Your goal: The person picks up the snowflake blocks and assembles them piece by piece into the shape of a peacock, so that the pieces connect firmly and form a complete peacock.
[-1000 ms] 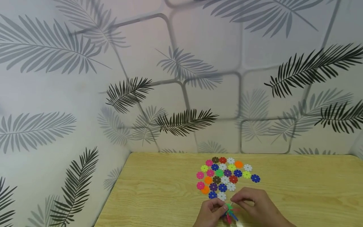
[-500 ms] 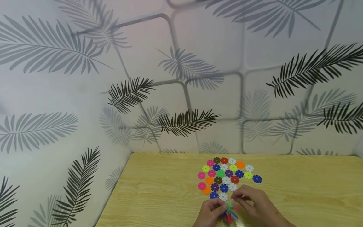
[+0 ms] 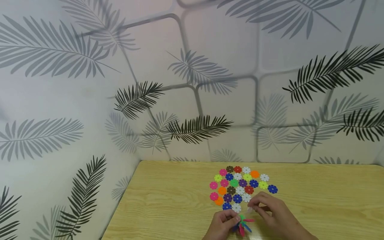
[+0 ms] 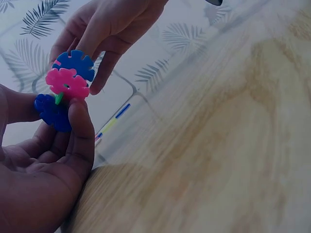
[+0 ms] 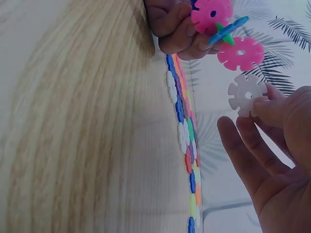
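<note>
My left hand (image 3: 221, 225) pinches a cluster of interlocked notched plastic discs (image 3: 242, 218) low in the head view. A green disc is at its middle, with pink and blue discs slotted around it. In the left wrist view, thumb and fingers grip it by a dark blue disc (image 4: 54, 114), below a pink disc (image 4: 68, 83). My right hand (image 3: 277, 215) pinches a single white notched disc (image 5: 237, 94) between thumb and index finger, the other fingers extended. The right wrist view shows a small gap between this white disc and the cluster's nearest pink disc (image 5: 241, 54).
Several loose notched discs in many colours, among them a green one (image 3: 234, 182) and a far-right blue one (image 3: 272, 189), lie flat beyond the hands. They rest on a wood-grain table (image 3: 168, 196), whose back edge meets a leaf-patterned wall (image 3: 222, 103).
My right hand has drawn slightly up and to the right, carrying the white disc a little away from the cluster. My left hand keeps its hold, nearly still.
</note>
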The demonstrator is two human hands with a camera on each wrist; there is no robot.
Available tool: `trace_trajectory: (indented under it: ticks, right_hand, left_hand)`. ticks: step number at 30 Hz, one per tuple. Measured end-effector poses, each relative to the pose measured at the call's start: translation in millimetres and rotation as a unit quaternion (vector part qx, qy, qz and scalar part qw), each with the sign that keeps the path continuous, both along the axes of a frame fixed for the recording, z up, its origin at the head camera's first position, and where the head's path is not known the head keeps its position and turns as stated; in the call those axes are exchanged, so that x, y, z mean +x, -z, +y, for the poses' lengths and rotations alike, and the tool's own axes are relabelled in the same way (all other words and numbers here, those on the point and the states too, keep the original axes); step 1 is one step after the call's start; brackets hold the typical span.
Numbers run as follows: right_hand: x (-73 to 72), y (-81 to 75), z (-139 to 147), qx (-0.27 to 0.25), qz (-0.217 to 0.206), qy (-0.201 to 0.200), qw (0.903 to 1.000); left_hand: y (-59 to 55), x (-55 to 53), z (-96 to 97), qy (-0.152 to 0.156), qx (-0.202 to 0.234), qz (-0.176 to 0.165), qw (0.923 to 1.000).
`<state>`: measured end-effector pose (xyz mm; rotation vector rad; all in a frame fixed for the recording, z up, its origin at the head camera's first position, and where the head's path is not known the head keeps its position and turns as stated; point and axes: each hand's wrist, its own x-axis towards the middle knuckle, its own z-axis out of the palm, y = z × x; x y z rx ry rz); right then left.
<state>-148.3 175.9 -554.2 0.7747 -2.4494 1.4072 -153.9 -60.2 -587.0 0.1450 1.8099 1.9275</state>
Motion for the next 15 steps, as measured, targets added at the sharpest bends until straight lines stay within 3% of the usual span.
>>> trace_trajectory:
  ticks: [6,9,15]
  right_hand:
    - [0.2,4.3,2.6,-0.028,-0.002,-0.047,0.9985]
    - [0.4,7.2,0.1,-0.036,0.020,-0.063,0.9972]
    - [0.3,8.5,-2.3,-0.027,0.081,-0.046,0.9953]
  left_hand:
    - [-0.5,-0.6,-0.9,0.009,0.009,0.010,0.9999]
    - [-1.5,0.1,0.1,0.014,0.012,0.011,0.9998]
    - [-2.7,2.1,2.4,0.009,0.010,-0.003,0.9999]
